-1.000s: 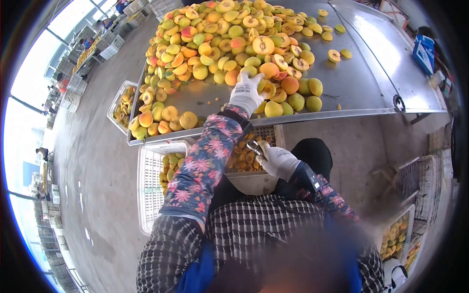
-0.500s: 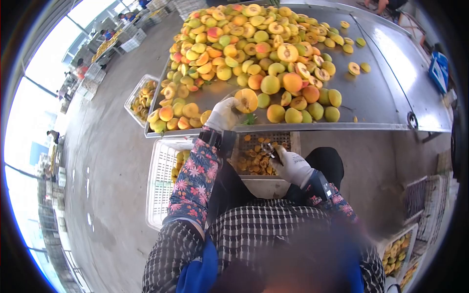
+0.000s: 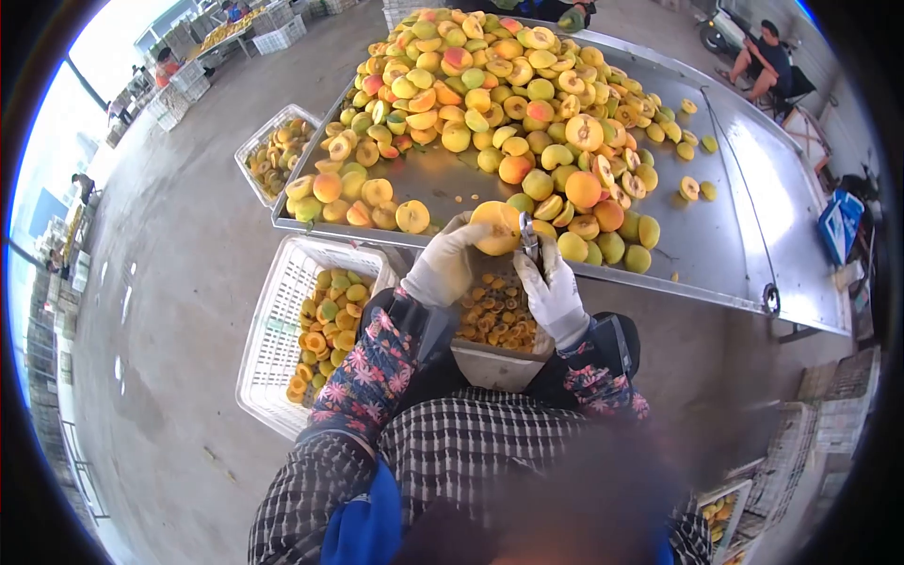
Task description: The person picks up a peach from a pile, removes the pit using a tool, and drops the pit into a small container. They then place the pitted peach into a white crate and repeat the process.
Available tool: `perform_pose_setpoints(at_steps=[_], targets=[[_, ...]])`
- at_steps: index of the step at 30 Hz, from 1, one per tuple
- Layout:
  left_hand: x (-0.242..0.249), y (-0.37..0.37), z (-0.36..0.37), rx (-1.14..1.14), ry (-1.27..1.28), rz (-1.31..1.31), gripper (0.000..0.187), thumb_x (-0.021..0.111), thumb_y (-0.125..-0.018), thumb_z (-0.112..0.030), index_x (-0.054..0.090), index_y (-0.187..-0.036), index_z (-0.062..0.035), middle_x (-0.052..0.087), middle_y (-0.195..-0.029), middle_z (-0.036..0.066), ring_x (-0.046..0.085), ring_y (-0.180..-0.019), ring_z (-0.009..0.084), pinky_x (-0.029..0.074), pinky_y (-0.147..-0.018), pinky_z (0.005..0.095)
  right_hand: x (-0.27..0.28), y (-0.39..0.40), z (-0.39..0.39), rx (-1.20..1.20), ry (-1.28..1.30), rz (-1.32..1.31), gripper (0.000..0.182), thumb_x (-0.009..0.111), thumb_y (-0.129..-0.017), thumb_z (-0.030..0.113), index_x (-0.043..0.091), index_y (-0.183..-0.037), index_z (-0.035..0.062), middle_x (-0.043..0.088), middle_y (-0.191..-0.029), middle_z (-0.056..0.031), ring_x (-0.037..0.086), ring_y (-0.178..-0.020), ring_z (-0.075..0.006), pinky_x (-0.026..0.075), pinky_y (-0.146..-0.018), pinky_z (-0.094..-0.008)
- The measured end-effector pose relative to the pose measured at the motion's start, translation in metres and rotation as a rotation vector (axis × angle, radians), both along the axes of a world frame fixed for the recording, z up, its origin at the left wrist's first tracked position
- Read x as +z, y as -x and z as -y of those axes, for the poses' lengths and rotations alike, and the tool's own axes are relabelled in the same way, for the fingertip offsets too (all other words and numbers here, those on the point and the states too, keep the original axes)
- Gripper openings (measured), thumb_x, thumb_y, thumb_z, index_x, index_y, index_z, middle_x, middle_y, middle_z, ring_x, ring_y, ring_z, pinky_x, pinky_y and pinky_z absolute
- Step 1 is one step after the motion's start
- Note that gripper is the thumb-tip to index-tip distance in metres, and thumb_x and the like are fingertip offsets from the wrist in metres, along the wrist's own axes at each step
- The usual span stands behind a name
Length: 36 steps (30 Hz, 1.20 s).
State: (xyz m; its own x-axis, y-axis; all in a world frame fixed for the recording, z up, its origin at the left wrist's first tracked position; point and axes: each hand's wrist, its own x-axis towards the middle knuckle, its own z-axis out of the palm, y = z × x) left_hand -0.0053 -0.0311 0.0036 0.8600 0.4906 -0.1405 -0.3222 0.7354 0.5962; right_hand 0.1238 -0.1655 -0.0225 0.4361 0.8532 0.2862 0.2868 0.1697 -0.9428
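Note:
My left hand (image 3: 443,264), in a white glove, grips a yellow peach half (image 3: 496,228) above the front edge of the metal table (image 3: 443,174). Gloved as well, my right hand (image 3: 554,294) is closed around a small metal pitting tool (image 3: 528,235). The tool's head is against the right side of the peach half; whether it has cut into the flesh cannot be made out. A large pile of halved peaches (image 3: 490,85) covers much of the table. Below my hands, a crate (image 3: 499,365) contains orange-brown pits and scraps (image 3: 494,315).
A white plastic basket (image 3: 259,363) holding peach halves stands at my left. Another full basket (image 3: 254,165) sits beside the table's left edge. A cord (image 3: 749,188) runs across the table's right side. A seated person (image 3: 763,66) is beyond it; stacked crates (image 3: 796,452) are at right.
My right hand has risen from over the pit crate, bringing the tool to the peach half. My left hand has moved slightly right and down with the half. The camera view has shifted.

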Motion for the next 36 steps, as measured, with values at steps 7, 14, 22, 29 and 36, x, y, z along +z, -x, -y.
perform_pose_setpoints(at_steps=[7, 14, 22, 29, 36], targets=[[-0.017, 0.007, -0.004, -0.097, 0.198, 0.170, 0.048, 0.057, -0.091, -0.016, 0.039, -0.135, -0.0050, 0.051, -0.131, 0.015, 0.052, -0.120, 0.0297, 0.040, -0.106, 0.0461, 0.042, -0.001, 0.012, 0.030, 0.150, 0.406, 0.033, 0.057, -0.092, 0.018, 0.047, -0.120, 0.0035, 0.061, -0.081, -0.0218, 0.060, -0.071, -0.0405, 0.048, -0.062, -0.0441], [-0.006, -0.003, 0.018, 0.103, 0.113, 0.157, 0.046, 0.061, -0.091, -0.033, 0.051, -0.127, -0.0061, 0.057, -0.124, 0.017, 0.055, -0.115, 0.0350, 0.046, -0.099, 0.0494, 0.028, 0.008, 0.020, -0.087, 0.227, 0.662, 0.029, 0.057, -0.092, 0.021, 0.046, -0.110, 0.0005, 0.062, -0.072, -0.0209, 0.061, -0.065, -0.0426, 0.047, -0.056, -0.0493], [-0.009, -0.004, 0.018, 0.073, 0.303, -0.011, 0.037, 0.062, -0.093, -0.033, 0.054, -0.120, -0.0086, 0.060, -0.116, 0.016, 0.061, -0.105, 0.0342, 0.055, -0.085, 0.0455, 0.019, 0.018, 0.025, -0.020, 0.307, 0.848, 0.028, 0.054, -0.093, 0.022, 0.046, -0.104, -0.0015, 0.062, -0.073, -0.0232, 0.061, -0.065, -0.0424, 0.048, -0.056, -0.0493], [-0.008, -0.009, 0.041, 0.246, 0.112, 0.103, 0.026, 0.060, -0.095, -0.026, 0.053, -0.115, -0.0099, 0.059, -0.114, 0.012, 0.060, -0.104, 0.0299, 0.054, -0.088, 0.0432, 0.024, 0.028, 0.031, 0.165, 0.277, 0.328, 0.025, 0.051, -0.097, 0.018, 0.045, -0.111, -0.0013, 0.058, -0.083, -0.0210, 0.059, -0.077, -0.0400, 0.045, -0.066, -0.0441], [-0.016, -0.017, 0.050, 0.426, -0.114, 0.082, 0.026, 0.059, -0.096, -0.027, 0.052, -0.113, -0.0094, 0.060, -0.115, 0.011, 0.060, -0.105, 0.0275, 0.053, -0.089, 0.0424, 0.016, 0.019, 0.023, 0.271, 0.124, 0.459, 0.030, 0.053, -0.095, 0.019, 0.045, -0.113, -0.0026, 0.062, -0.077, -0.0243, 0.061, -0.074, -0.0441, 0.047, -0.065, -0.0461]])
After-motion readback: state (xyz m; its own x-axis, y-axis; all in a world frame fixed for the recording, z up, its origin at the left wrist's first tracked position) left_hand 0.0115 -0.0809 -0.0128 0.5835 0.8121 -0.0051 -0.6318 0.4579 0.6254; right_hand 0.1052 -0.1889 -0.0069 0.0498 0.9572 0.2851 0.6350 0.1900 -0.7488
